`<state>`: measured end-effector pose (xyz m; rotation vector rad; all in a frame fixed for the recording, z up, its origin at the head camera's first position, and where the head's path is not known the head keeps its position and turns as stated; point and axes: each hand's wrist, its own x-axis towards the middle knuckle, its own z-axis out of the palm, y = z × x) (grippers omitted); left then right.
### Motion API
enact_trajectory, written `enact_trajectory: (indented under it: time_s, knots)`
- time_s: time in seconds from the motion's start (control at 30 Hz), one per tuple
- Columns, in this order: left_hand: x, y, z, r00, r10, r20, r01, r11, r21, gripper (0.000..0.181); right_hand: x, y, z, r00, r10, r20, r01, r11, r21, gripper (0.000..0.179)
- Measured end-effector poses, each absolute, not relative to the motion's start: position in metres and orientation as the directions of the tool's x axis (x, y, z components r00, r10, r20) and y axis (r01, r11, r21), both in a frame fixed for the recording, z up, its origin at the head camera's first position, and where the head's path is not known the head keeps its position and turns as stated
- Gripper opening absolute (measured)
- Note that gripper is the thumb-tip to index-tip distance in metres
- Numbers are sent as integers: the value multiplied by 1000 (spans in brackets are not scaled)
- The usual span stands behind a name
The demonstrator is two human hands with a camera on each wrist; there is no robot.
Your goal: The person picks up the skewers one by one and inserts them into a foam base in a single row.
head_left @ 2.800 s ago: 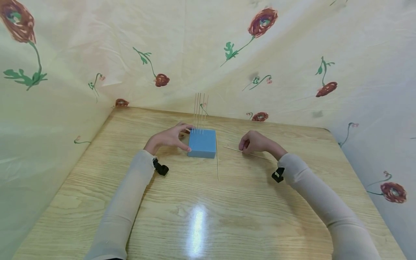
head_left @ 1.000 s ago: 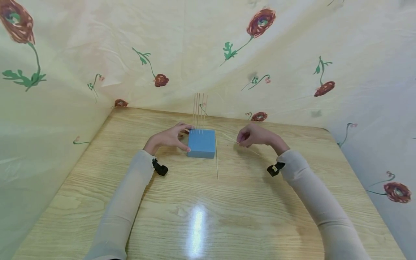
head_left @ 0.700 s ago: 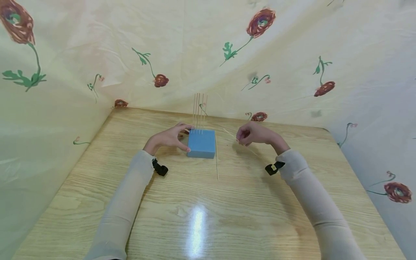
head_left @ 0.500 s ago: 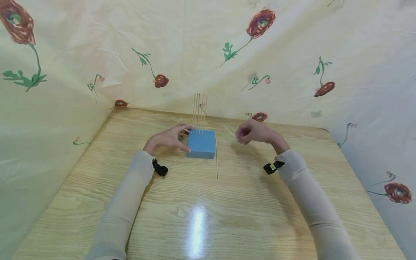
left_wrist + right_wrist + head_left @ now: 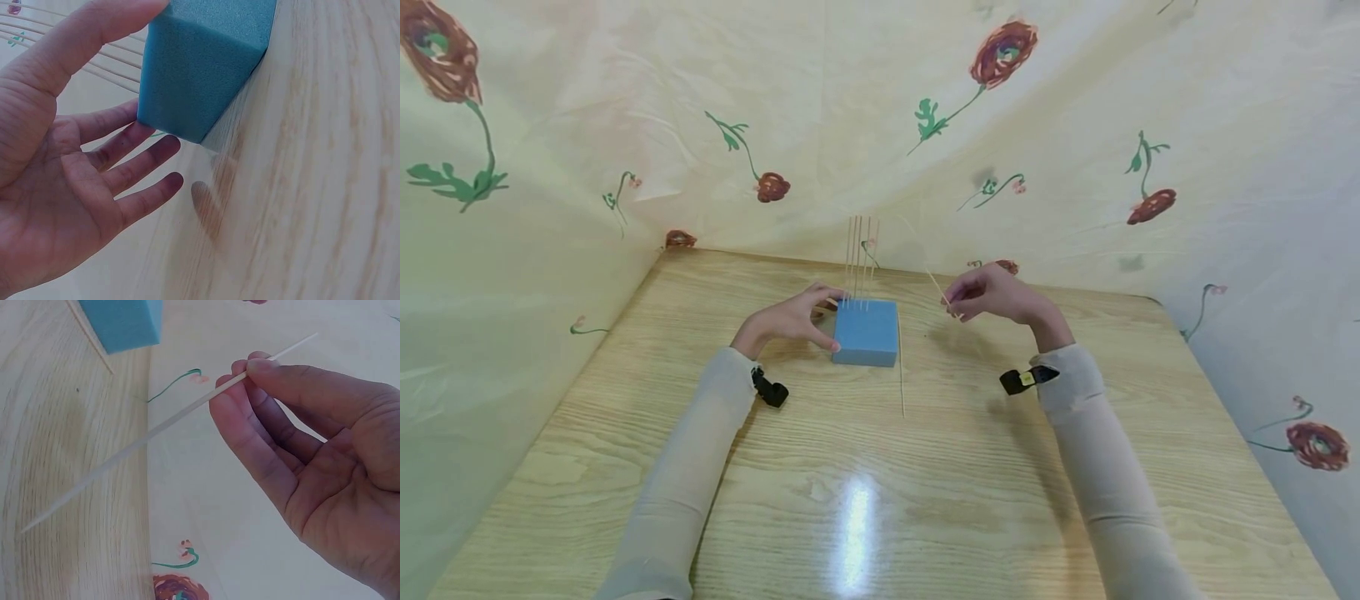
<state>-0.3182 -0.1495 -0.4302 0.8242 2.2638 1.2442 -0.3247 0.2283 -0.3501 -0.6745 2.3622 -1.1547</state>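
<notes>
Left hand (image 5: 784, 318) grips the blue foam block (image 5: 868, 323); right hand (image 5: 996, 293) pinches a thin wooden stick (image 5: 150, 435).
From here I see the block on the desk (image 5: 760, 500) at the left fingertips, close to the upright sticks (image 5: 857, 258) standing in it. The pinched stick tilts above the desk. I'd brace the block gently, pinch lightly so the stick doesn't bow, and avoid brushing the loose stick (image 5: 902, 375) between the hands.
</notes>
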Motion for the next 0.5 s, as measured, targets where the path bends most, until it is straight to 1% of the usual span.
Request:
enact_trajectory:
  time_s: [0.2, 0.3, 0.5]
  knots:
    - [-318, -150, -430, -734, 674, -85, 289, 423, 859, 91, -323, 226, -349, -827, -549, -122, -206, 498, -843, 13]
    - [-318, -150, -431, -733, 675, -84, 287, 419, 861, 91, -323, 225, -349, -842, -532, -92, -207, 475, -855, 14]
    - [-319, -150, -432, -733, 675, -82, 291, 420, 860, 91, -324, 223, -348, -839, -545, -16, -252, 415, -874, 14]
